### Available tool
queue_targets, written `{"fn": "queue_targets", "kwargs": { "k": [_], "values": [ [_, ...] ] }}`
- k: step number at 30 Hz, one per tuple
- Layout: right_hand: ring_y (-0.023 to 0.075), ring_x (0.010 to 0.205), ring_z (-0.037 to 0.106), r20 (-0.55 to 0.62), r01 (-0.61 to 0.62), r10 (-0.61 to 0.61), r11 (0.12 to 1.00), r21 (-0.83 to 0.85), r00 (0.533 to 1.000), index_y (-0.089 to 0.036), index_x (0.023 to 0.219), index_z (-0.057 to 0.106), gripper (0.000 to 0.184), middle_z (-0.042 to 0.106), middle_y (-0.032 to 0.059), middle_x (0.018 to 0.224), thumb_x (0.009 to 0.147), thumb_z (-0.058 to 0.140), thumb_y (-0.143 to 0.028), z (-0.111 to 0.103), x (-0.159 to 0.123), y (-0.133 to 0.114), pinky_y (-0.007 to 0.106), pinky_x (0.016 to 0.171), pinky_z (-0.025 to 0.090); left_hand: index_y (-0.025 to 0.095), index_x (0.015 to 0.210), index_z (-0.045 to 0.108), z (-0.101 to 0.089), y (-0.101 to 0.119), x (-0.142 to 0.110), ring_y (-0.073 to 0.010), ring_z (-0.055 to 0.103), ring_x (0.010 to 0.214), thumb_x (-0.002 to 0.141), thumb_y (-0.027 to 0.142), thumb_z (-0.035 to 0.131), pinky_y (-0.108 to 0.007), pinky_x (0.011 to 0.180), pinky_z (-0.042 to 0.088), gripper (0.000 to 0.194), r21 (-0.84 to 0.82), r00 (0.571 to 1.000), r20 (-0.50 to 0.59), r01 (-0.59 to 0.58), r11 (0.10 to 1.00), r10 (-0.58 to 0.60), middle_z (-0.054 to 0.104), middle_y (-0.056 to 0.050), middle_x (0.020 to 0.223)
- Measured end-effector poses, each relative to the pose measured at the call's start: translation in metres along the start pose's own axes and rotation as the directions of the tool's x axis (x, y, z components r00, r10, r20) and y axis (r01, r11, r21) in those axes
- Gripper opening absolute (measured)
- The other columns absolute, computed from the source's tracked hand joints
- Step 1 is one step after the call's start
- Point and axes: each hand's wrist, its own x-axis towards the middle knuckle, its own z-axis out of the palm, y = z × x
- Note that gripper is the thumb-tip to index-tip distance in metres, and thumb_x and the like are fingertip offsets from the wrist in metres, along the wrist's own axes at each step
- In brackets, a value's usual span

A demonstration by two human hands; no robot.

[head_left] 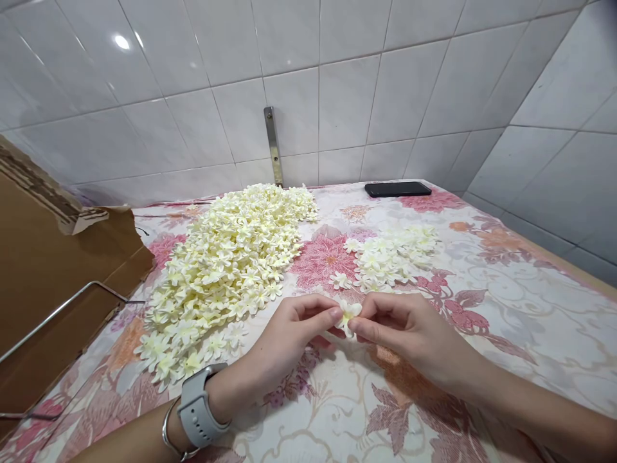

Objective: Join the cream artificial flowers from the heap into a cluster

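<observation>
Between my two hands is one small white artificial flower (349, 316) with a pale yellow centre. My left hand (303, 325) pinches its left petals between thumb and fingers. On the other side, my right hand (400, 328) grips the right petals in the same way. Just beyond my right hand lies a small heap of white flowers (398, 254), with a single flower (340, 280) loose at its near left edge. A much larger pile of yellowish-white flowers (231, 251) spreads to the left of my hands.
A floral cloth (540, 315) covers the table. Near the tiled wall lies a black phone (398, 188). An opened cardboard box (72, 270) and a bent metal wire (72, 302) stand at the left. A metal strip (272, 145) is fixed to the wall.
</observation>
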Motion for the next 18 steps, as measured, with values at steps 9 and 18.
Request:
{"fn": "queue_targets", "kwargs": {
  "k": [9, 18],
  "values": [
    [0.0111, 0.048, 0.036, -0.123, 0.32, -0.428, 0.81, -0.492, 0.895, -0.021, 0.055, 0.035, 0.038, 0.039, -0.0046, 0.051, 0.086, 0.055, -0.029, -0.0023, 0.0004, 0.0047, 0.024, 0.045, 0.027, 0.015, 0.074, 0.065, 0.0025, 0.0038, -0.0071, -0.0113, 0.058, 0.07, 0.077, 0.03, 0.066, -0.02, 0.064, 0.048, 0.015, 0.063, 0.996, -0.073, -0.039, 0.997, 0.044, 0.062, -0.001, 0.074],
    [0.0154, 0.062, 0.049, 0.136, 0.62, -0.723, 0.46, -0.636, 0.677, -0.017, 0.07, 0.053, 0.024, 0.057, 0.0061, 0.07, 0.089, 0.041, -0.007, 0.0022, -0.0026, 0.0069, 0.026, 0.055, 0.037, 0.014, 0.064, 0.06, 0.0046, -0.0028, -0.0045, -0.0082, 0.055, 0.061, 0.075, 0.024, 0.068, -0.02, 0.065, 0.047, 0.017, -0.273, 0.998, 0.014, 0.064, 0.96, -0.063, 0.054, 0.003, 0.063]
  ]
}}
